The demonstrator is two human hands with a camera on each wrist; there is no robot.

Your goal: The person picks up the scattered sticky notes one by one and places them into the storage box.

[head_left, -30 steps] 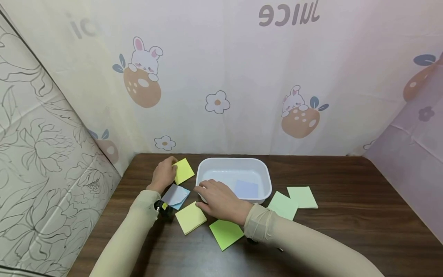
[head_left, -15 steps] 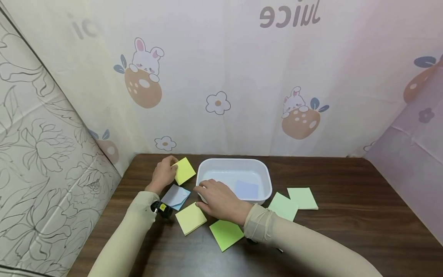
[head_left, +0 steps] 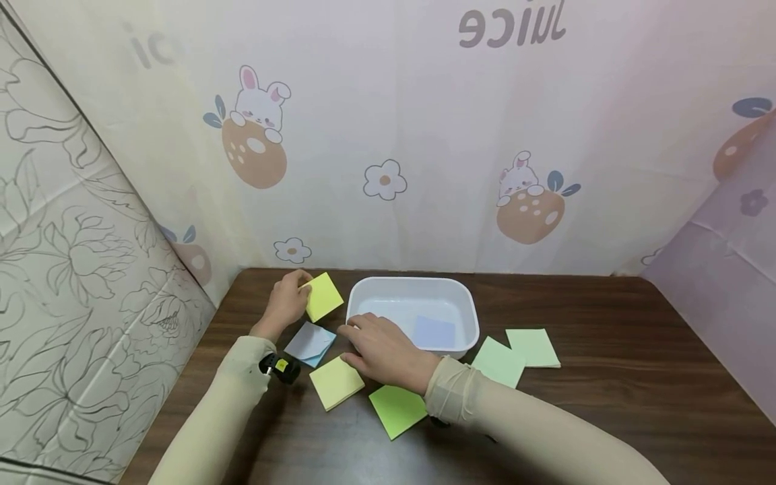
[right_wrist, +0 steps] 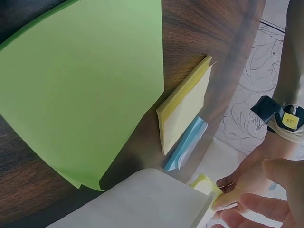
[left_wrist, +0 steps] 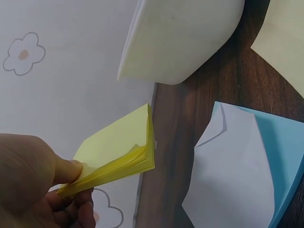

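My left hand (head_left: 286, 303) pinches a bright yellow sticky note pad (head_left: 324, 298), thumb on top and fingers beneath. In the left wrist view the pad (left_wrist: 118, 147) is tilted above the table, some sheets parting at its edge. My right hand (head_left: 388, 353) hovers at the near left corner of a white plastic box (head_left: 472, 316), fingers loosely bent. In the right wrist view its fingers (right_wrist: 266, 206) hold nothing; whether they touch the box rim cannot be told. A lilac note (head_left: 434, 332) lies inside the box.
Near the left wrist lies a blue pad with a lilac sheet on top (head_left: 310, 343). A pale yellow pad (head_left: 337, 382) and a green pad (head_left: 397, 409) lie in front of the box. Two mint pads (head_left: 498, 362) overlap at the right. A printed curtain (head_left: 388, 229) stands behind the table.
My left hand and the yellow pad have shifted very slightly, the pad tilting a little. My right hand keeps its place by the box. The head view has moved slightly.
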